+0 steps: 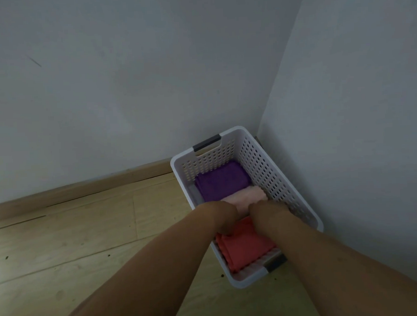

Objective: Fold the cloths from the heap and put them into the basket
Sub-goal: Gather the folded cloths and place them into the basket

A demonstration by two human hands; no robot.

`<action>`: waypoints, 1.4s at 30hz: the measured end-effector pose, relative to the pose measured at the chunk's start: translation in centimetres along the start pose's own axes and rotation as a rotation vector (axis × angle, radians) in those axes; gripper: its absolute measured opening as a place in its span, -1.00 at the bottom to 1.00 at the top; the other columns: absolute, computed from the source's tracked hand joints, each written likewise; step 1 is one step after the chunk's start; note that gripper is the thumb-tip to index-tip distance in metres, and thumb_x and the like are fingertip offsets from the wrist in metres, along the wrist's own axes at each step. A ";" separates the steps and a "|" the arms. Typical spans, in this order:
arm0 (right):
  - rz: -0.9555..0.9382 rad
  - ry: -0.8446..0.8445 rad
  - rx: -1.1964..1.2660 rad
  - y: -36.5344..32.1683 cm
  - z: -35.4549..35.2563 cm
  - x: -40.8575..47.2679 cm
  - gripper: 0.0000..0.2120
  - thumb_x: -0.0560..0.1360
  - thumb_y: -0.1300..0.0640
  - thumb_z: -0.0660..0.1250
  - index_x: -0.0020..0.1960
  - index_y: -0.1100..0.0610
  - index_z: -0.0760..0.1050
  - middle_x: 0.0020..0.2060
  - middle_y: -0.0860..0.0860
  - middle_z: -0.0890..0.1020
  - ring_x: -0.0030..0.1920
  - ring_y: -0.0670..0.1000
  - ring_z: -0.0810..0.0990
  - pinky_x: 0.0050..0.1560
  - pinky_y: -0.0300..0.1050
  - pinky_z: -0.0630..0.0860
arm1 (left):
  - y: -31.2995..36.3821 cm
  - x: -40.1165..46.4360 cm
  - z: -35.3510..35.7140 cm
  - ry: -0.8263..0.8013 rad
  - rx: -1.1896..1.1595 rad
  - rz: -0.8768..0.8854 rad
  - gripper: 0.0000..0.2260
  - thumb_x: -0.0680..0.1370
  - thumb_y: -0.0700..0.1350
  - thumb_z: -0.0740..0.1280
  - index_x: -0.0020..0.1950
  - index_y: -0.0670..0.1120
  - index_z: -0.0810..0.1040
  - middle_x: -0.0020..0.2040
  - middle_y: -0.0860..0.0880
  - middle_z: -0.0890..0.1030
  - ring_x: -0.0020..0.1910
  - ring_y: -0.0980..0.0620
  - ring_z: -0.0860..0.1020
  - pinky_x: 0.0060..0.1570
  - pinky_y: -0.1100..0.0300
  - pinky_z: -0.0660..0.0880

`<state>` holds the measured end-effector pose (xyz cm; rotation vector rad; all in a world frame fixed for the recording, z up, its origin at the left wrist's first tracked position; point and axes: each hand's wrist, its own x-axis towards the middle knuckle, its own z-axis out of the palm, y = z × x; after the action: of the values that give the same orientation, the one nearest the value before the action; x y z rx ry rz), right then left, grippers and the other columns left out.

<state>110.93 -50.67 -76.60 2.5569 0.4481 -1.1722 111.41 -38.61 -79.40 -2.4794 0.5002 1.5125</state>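
A white perforated basket (255,155) stands on the floor in the room's corner. Inside lie a folded purple cloth (222,180) at the far end, a folded pink cloth (243,198) in the middle and a folded red cloth (246,245) at the near end. Both my hands reach down into the basket. My left hand (221,217) bends at the wrist, its curled fingers gripping the far left edge of the red cloth. My right hand (263,211) dips at the red cloth's far right edge, its fingers hidden behind the wrist. The heap is out of view.
Grey walls (126,89) meet just behind the basket, which sits close to the right wall. A wooden skirting board (83,188) runs along the back wall. Light wooden floor (74,237) stretches to the left of the basket.
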 end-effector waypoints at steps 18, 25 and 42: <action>-0.189 0.225 0.386 3.8 -20.1 -36.7 -0.44 0.40 -0.08 0.32 0.34 0.11 0.36 0.25 0.06 0.49 0.18 0.07 0.49 0.24 -0.04 0.42 | -2.3 -43.0 -10.1 0.648 -0.514 -0.086 -0.60 0.63 -0.05 0.14 0.44 -0.14 0.28 0.43 -0.11 0.35 0.39 -0.09 0.34 0.34 0.07 0.28; -0.266 0.166 0.244 4.4 -28.8 -55.5 -0.44 0.49 0.00 0.26 0.44 0.13 0.25 0.36 0.07 0.38 0.32 0.08 0.37 0.33 -0.05 0.29 | 1.5 -64.2 -13.2 0.741 -0.651 -0.156 -0.51 0.61 -0.02 0.17 0.51 -0.12 0.18 0.46 -0.11 0.31 0.42 -0.11 0.30 0.37 0.05 0.23; -0.367 0.064 0.026 -10.5 -28.4 -69.1 -0.56 0.45 0.04 0.23 0.31 0.11 0.33 0.26 0.09 0.45 0.22 0.14 0.44 0.24 0.03 0.41 | 2.4 -80.4 4.5 0.768 -0.790 -0.404 -0.48 0.63 0.05 0.07 0.54 -0.14 0.10 0.52 -0.11 0.22 0.50 -0.08 0.17 0.51 0.00 0.05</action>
<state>83.13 -41.09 -7.09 2.6114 0.9557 -1.2175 72.98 -24.57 -10.03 -3.4256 -0.6280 0.5998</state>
